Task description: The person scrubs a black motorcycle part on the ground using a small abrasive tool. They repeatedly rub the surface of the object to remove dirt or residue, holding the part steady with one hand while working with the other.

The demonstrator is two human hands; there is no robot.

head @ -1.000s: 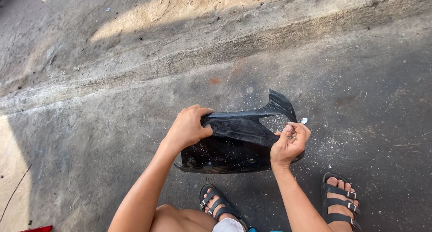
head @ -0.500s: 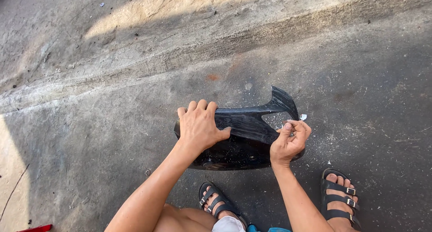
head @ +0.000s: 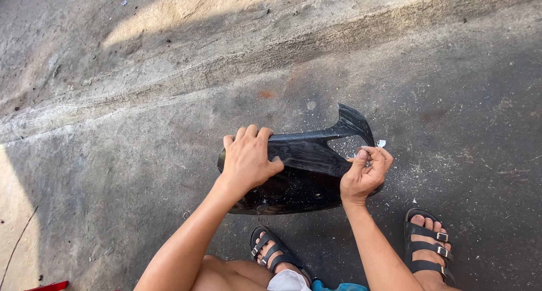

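A black curved plastic panel, glossy and speckled with pale dust, stands on the concrete ground in front of my feet. My left hand lies over its upper left edge, fingers curled across the top, holding it steady. My right hand is at the panel's right side, fingers pinched together on something small against the surface near a whitish scraped patch; what it pinches is too small to tell. The panel's pointed fin sticks up at the upper right.
Grey concrete ground slopes up to a sunlit strip at the top. Small white flecks lie beside the panel. My sandalled feet rest below it. A red object peeks in at the bottom left.
My left hand has shifted from the panel's left end to lie flat over its top edge. The right hand stays pinched at the right side.
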